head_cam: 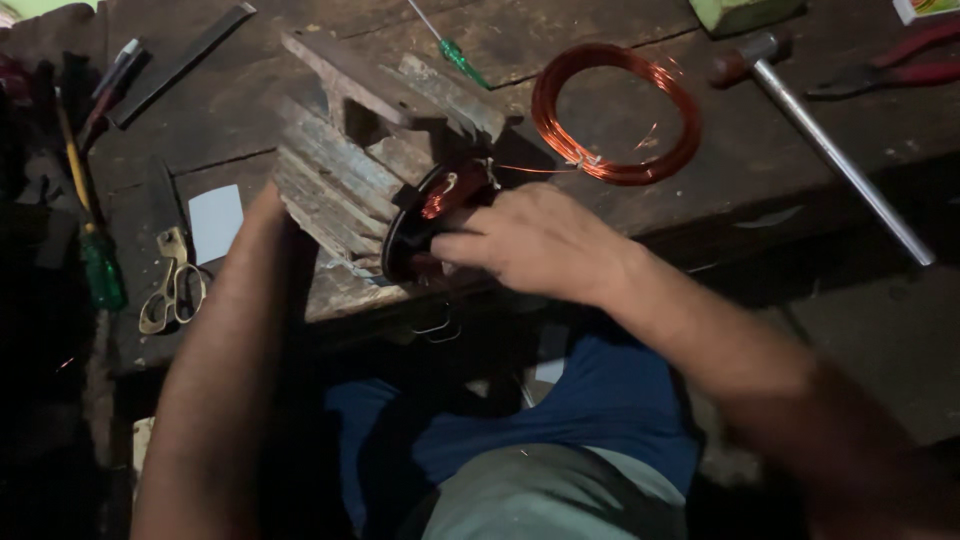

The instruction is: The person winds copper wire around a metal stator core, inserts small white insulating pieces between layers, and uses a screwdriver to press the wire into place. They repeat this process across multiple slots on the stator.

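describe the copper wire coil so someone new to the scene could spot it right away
Start at the finned grey motor housing on the dark wooden workbench, where the right hand works at its open end. Just beyond that hand lies the copper wire coil, a loose flat ring. It is the only shiny orange hoop; the hammer to its right is a straight steel tool.

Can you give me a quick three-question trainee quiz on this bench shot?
1. True or false: the right hand rests at the open end of the finned motor housing.
2. Which lies nearest the copper wire coil? A scissors B hammer C white card
3. What colour is the handle of the screwdriver behind the housing?

Key: 1 true; 2 B; 3 green.
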A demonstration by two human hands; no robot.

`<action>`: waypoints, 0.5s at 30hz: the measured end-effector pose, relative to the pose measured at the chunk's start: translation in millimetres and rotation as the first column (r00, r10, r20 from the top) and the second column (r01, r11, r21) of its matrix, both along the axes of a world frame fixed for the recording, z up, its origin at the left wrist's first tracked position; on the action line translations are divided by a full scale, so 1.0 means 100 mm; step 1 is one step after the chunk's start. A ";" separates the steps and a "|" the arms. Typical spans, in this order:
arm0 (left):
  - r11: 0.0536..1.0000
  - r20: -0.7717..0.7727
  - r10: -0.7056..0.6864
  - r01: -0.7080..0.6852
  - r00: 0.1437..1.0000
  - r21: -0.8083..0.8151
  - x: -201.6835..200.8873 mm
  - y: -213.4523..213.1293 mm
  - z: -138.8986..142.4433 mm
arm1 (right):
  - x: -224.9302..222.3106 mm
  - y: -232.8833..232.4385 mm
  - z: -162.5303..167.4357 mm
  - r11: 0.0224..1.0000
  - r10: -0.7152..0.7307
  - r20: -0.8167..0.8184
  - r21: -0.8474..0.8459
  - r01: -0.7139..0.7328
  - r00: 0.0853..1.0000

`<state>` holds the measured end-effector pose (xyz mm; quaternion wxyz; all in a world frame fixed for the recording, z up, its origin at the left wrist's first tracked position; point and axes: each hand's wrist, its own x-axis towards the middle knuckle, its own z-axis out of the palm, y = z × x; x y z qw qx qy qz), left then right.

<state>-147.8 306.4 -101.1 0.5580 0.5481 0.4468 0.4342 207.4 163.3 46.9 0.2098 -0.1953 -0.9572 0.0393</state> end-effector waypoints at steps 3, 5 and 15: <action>1.000 0.021 -0.001 0.001 1.000 -0.001 0.01 0.00 -0.06 | -0.11 -0.07 0.00 0.998 -0.054 0.143 0.032 0.050 0.988; 1.000 0.038 -0.006 0.006 0.999 -0.003 -0.02 0.00 -0.11 | -0.16 -0.13 -0.03 0.993 -0.113 0.262 0.070 0.098 0.958; 0.994 0.035 -0.074 0.077 0.997 -0.076 -0.04 -0.20 0.25 | -0.17 -0.46 -0.44 0.832 -0.550 -0.508 -0.266 0.486 0.663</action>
